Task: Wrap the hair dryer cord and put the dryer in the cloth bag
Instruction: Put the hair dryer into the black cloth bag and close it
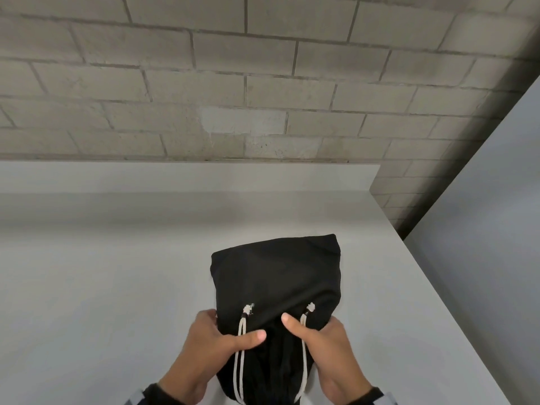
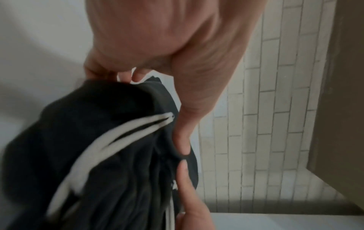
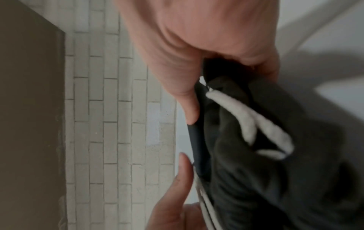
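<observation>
While on the table (image 1: 87, 287), cloth bag (image 1: 277, 273), both hands' fingers (image 1: 257, 336) pinching its near end.

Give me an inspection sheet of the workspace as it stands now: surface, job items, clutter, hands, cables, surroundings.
Surface: white table, bare around the bag.
Job's things: black cloth bag lies on the table, bulging, its gathered end toward the person; white drawstrings run along both sides. Hair dryer: not seen; whether it is inside cannot be told.
Clutter: nothing seen.
Grip: left hand and right hand each hold the bag's near end, thumbs on top, fingers round its sides.
Cables: dryer cord not seen.
Surroundings: pale brick wall behind the table; grey panel at right.
</observation>
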`<state>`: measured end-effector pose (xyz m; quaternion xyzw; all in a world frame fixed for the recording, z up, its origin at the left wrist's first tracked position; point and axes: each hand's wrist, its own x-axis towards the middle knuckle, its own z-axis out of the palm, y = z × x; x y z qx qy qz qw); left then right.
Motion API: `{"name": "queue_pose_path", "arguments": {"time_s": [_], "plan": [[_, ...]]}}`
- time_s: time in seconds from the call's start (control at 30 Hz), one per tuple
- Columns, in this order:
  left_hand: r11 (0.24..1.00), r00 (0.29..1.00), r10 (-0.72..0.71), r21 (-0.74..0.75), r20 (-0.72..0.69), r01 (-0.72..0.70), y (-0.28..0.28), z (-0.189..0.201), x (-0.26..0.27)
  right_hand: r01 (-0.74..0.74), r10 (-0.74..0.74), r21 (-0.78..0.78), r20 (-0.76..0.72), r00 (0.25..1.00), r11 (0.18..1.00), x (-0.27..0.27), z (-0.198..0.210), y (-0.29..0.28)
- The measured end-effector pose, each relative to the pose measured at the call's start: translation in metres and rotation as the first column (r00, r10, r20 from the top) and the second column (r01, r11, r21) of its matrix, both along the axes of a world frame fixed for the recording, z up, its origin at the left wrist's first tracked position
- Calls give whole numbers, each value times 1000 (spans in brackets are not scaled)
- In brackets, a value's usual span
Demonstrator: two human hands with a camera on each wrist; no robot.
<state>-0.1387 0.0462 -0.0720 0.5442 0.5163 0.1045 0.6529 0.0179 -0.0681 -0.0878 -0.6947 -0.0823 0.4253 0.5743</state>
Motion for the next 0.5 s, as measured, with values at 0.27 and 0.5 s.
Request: {"name": "queue_pose_path", "arguments": {"time_s": [0.27,0.5], "plan": [[990,978,-142,7,154,143,12,-3,-3,-176,177,55,-26,984,983,-10,3,19],[988,983,-68,151,169,42,71,28,-24,-264,265,179,18,964,948,-30,21,93]]}}
